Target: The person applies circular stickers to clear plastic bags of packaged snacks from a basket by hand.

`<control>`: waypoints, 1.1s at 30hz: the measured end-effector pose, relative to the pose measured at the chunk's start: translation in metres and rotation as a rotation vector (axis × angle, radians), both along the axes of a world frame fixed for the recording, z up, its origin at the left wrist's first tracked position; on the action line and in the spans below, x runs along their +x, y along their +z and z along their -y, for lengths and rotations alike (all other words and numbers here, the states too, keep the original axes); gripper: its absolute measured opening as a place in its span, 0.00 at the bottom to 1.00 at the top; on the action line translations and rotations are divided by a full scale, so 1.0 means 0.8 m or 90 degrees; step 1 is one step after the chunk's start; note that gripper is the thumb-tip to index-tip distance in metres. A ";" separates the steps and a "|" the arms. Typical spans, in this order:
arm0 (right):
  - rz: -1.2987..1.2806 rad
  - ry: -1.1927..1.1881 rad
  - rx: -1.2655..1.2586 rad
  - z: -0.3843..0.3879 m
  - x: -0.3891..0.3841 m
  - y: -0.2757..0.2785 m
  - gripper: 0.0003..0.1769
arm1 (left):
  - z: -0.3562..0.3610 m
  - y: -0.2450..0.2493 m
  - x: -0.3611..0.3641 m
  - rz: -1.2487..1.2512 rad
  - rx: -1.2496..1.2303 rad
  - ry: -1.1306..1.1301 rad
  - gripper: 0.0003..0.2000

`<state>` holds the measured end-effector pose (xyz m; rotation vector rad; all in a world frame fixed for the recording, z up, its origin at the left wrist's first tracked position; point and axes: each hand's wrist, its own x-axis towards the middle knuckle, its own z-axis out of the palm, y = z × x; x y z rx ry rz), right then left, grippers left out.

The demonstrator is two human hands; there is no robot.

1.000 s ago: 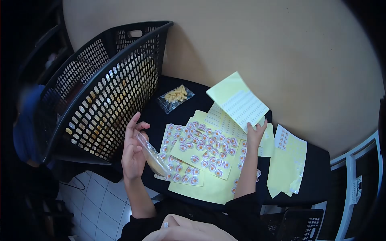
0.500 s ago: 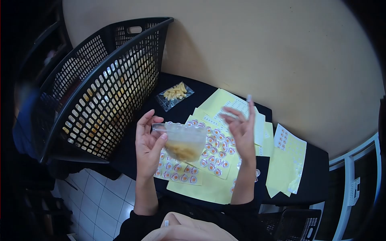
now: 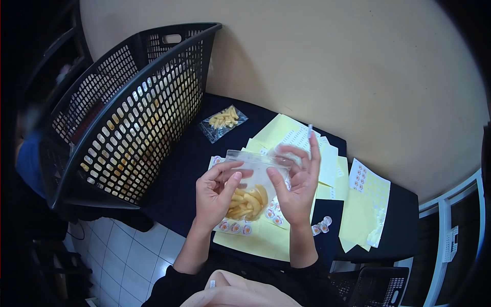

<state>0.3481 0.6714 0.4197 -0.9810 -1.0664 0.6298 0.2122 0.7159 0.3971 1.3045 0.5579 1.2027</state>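
A clear zip-top plastic bag [image 3: 257, 176] hangs upright in front of me, with yellow, finger-like snack pieces [image 3: 248, 203] at its bottom. My left hand [image 3: 215, 196] grips its left side, thumb in front and fingers behind. On the right side, my right hand [image 3: 298, 192] presses its thumb on the bag's edge, with other fingers behind it. Its index finger points up, and a small white label [image 3: 310, 131] sticks to the tip. Below the bag lie yellow backing sheets [image 3: 250, 244] with round stickers [image 3: 235, 227], partly covered by the bag and hands.
A tall black slotted basket [image 3: 138, 112] holding more bags stands at the left. Another bag of snacks [image 3: 223, 121] lies on the dark tablecloth [image 3: 174, 174]. Sheets of small labels [image 3: 332, 158] and a partly used sticker sheet [image 3: 365, 204] lie right. A black crate [image 3: 381, 284] stands below.
The bag has swung upright and to the right, so its snacks show clearly. My left hand moved right with it, and my right hand came in to take hold of its right edge.
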 end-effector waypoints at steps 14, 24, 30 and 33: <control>0.354 -0.221 -0.012 -0.006 -0.020 -0.015 0.03 | 0.005 -0.009 0.011 -0.091 0.054 0.034 0.11; 0.372 -0.261 -0.013 -0.007 -0.024 -0.015 0.03 | 0.014 -0.006 0.017 -0.082 0.101 0.058 0.12; 0.351 -0.289 0.033 -0.007 -0.025 -0.017 0.03 | 0.019 -0.011 0.022 -0.093 0.190 0.103 0.14; 0.348 -0.296 0.049 -0.006 -0.024 -0.014 0.03 | 0.020 -0.015 0.020 -0.132 0.210 0.118 0.13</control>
